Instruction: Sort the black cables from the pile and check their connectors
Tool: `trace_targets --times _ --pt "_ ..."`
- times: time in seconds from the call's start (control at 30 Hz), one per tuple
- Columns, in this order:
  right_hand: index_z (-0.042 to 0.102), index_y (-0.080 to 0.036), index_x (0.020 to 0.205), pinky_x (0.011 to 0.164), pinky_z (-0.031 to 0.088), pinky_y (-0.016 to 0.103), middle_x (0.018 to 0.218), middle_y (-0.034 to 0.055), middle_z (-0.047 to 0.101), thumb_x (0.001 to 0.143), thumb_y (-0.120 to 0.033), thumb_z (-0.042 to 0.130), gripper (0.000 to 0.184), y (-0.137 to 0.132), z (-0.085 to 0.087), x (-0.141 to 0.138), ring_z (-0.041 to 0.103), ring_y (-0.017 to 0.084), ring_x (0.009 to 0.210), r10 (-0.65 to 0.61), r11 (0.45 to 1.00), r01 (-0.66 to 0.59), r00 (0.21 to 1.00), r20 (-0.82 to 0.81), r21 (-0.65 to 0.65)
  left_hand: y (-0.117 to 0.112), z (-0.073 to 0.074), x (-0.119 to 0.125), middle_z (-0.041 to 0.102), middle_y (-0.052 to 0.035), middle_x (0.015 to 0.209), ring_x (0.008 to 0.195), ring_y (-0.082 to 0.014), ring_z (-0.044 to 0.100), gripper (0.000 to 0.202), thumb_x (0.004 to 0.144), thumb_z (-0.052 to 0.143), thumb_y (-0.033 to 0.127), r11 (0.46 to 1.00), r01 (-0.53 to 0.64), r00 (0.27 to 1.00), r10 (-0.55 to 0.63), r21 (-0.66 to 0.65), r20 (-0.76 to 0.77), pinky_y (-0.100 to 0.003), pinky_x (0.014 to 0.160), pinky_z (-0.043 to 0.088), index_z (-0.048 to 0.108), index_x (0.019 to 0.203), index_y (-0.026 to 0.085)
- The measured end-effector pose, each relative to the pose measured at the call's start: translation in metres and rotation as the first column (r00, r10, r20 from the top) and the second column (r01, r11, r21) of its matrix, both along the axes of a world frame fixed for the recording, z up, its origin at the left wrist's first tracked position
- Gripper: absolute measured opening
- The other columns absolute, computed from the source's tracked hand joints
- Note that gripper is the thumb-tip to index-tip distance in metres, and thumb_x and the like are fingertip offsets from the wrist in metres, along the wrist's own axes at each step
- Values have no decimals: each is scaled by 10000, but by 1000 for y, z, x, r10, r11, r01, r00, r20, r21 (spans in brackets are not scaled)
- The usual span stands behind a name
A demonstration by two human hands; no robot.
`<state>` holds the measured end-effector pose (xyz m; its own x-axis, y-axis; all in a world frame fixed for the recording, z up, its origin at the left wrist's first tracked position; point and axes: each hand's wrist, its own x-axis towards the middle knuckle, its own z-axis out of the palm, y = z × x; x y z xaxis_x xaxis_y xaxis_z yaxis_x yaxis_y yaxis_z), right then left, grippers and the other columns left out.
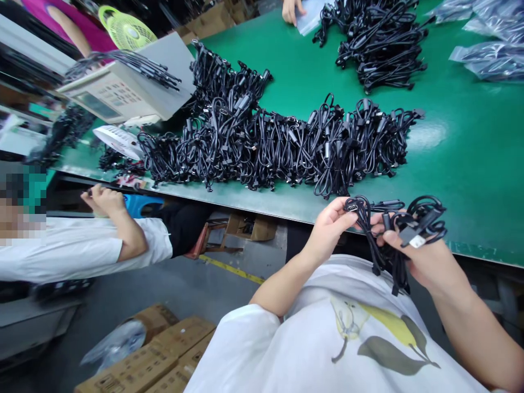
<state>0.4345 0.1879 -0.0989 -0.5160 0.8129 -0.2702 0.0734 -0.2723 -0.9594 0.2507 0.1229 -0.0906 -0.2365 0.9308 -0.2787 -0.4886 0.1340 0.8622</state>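
Observation:
In front of my body, just off the table's near edge, my left hand point(333, 226) pinches a coiled black cable point(365, 214) near its connector. Several more bundled black cables point(426, 218) are gripped in my right hand point(426, 256), with one light metal plug end showing near the thumb. Loose ends of the bundles hang down between the two hands. Beyond them, a long heap of black cables point(278, 147) lies along the green table point(458, 147). Some of my right fingers are hidden behind the cables.
Another cable pile point(380, 43) and clear plastic bags point(491, 60) lie at the far side, near a person's hand point(292, 11). A beige instrument point(123, 90) and a green fan point(126, 30) stand left. A co-worker point(82, 248) sits left; cardboard boxes point(164, 352) are on the floor.

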Motion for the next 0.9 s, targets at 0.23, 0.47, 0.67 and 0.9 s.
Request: trace_targets --times 0.23,0.47,0.67,0.9 --pt "762 -247 920 689 569 320 843 12 745 712 -446 918 328 5 -2 -11 645 182 691 -78 992 72 996 -51 -106 7 0 7 669 -44 1037 901 -163 646 448 815 826 475 995 86 988 -77 60 -136 -261 776 540 663 1124 194" --pt "733 -193 864 473 438 243 674 -24 631 724 -341 909 269 18 3 -17 520 113 524 -194 975 172 969 -155 -143 -7 -14 14 606 -52 1112 953 -133 609 470 903 742 514 997 53 963 -35 59 -268 -259 874 521 587 1230 215" --pt "724 -180 780 455 452 214 694 -15 636 732 -244 876 171 31 17 -12 534 98 527 -396 915 368 897 -197 -162 -37 -12 17 686 -34 935 843 -133 656 473 764 892 440 931 347 904 -364 -110 -226 -293 860 529 662 1074 167" --pt "747 -193 814 420 446 205 685 -21 625 751 -213 845 118 27 26 -12 520 99 517 -432 900 402 874 -221 -171 -33 -14 16 728 -48 795 687 -126 674 410 885 767 496 895 427 901 -409 -128 140 -277 717 551 719 1046 123"
